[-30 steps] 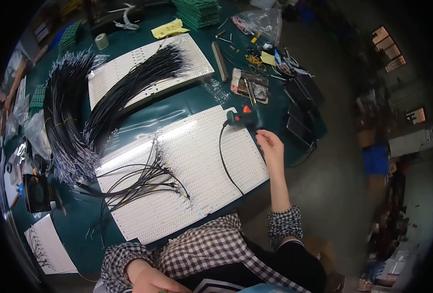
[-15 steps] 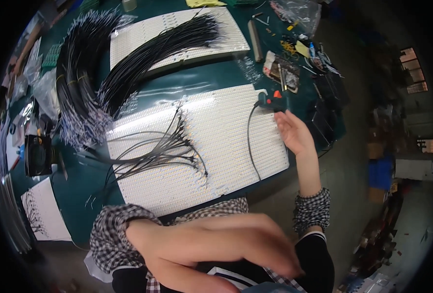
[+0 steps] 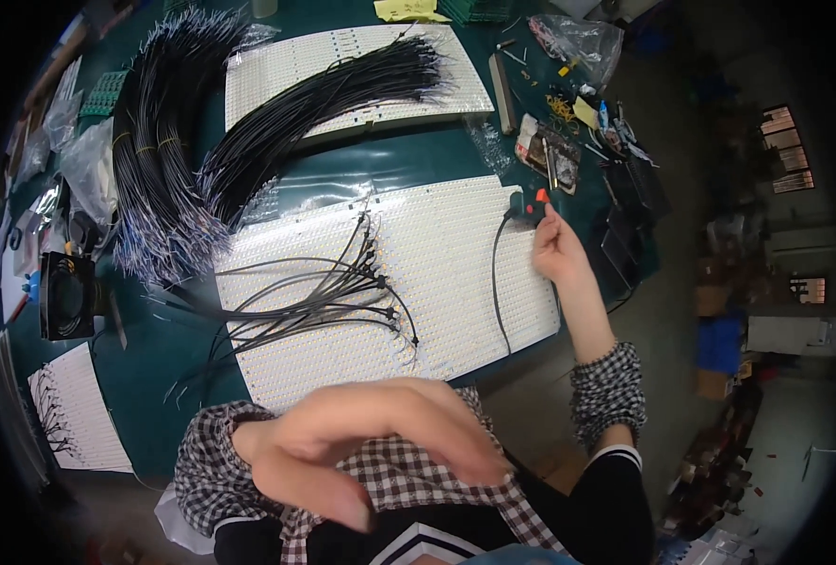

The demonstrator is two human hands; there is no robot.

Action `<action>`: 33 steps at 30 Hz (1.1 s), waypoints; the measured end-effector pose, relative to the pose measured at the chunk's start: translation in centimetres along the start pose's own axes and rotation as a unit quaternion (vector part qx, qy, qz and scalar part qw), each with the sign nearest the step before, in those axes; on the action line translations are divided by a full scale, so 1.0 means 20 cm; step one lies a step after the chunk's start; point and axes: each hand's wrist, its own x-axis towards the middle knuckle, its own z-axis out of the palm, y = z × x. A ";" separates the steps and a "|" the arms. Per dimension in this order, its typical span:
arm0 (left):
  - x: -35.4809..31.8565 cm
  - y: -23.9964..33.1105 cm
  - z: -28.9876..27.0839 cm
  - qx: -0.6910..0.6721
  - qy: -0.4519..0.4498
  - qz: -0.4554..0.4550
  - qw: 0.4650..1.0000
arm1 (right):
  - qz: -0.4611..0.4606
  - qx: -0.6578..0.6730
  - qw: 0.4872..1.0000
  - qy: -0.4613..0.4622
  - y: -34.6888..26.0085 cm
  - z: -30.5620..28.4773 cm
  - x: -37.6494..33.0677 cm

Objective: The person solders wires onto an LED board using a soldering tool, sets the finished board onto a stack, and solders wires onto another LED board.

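Observation:
My left hand (image 3: 371, 438) is raised close in front of me above my lap. Its thumb and fingers are apart and nothing is in it. Toward the right edge of a white board (image 3: 465, 273) covered in rows of small yellowish dots, my right hand (image 3: 559, 250) has its fingers drawn in, the tip of one reaching an orange rocker switch (image 3: 542, 196). That switch sits on a dark block (image 3: 519, 203) at the board's far right corner. A black cable (image 3: 496, 278) runs from the block across the board. Several black leads (image 3: 314, 306) fan over the board's left half.
Large bundles of black wires (image 3: 149, 141) lie at the far left. Another bundle (image 3: 328, 89) rests on a second white board stack (image 3: 267, 66). Tools and scraps surround a stained pad (image 3: 547, 151) at the far right. A black fan-like box (image 3: 67, 297) stands left.
My left hand has drawn back to the left and lower, off my right side. My right hand's fingers have drawn in, and a fingertip has come up to the orange switch.

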 end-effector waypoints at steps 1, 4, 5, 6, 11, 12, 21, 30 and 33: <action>-0.03 0.01 -0.01 -0.024 0.048 -0.021 0.998 | -0.001 -0.009 1.000 0.012 0.00 0.01 0.01; -0.10 0.03 -0.02 -0.006 0.104 -0.039 0.994 | -0.044 0.049 0.997 0.043 0.03 0.03 -0.02; -0.11 0.04 -0.03 -0.009 0.097 -0.032 0.995 | -0.038 0.041 0.997 0.051 0.05 0.03 -0.05; -0.13 0.04 -0.03 0.006 0.122 -0.049 0.991 | -0.073 0.029 0.996 0.029 0.08 0.03 -0.09; -0.17 0.02 -0.03 0.071 0.191 -0.076 0.976 | -0.309 -0.130 0.936 -0.109 0.22 -0.02 -0.37; -0.18 0.01 -0.04 0.068 0.188 -0.071 0.977 | -0.369 -0.140 0.917 -0.056 0.23 -0.01 -0.40; -0.05 -0.11 -0.04 0.205 0.342 -0.156 0.904 | -0.405 -0.241 0.869 -0.151 0.19 0.04 -0.63; 0.35 -0.27 -0.23 0.105 0.448 -0.140 0.877 | -0.393 -0.282 0.858 -0.173 0.50 -0.05 -0.71; 0.40 -0.32 -0.27 0.064 0.462 -0.137 0.874 | -0.394 -0.299 0.852 -0.173 0.53 -0.06 -0.72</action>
